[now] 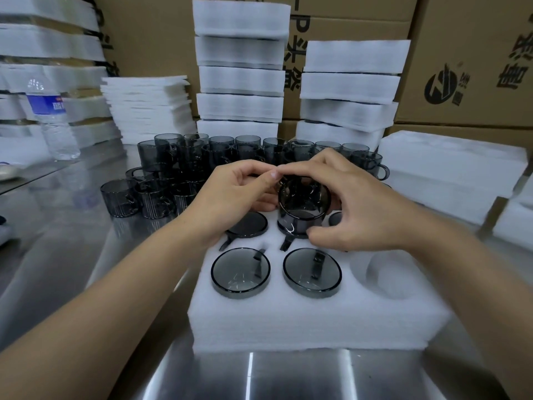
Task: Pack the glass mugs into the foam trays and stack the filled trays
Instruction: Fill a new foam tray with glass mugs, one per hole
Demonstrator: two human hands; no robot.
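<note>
A white foam tray (311,321) lies in front of me on the steel table. Two smoky grey glass mugs (240,273) (312,272) sit sunk in its near pockets, and another mug (248,225) fills a pocket behind them. The near right pocket (386,274) holds nothing. My right hand (357,209) grips a grey mug (302,207) by its rim and side above the middle pocket of the far row. My left hand (233,197) pinches the same mug at its far rim. Several loose grey mugs (184,160) stand behind the tray.
Stacks of foam trays (240,73) (350,90) rise at the back against cardboard boxes. Thin foam sheets (147,105) are piled at the left. A water bottle (53,119) stands at the far left. More foam blocks (450,168) lie at the right.
</note>
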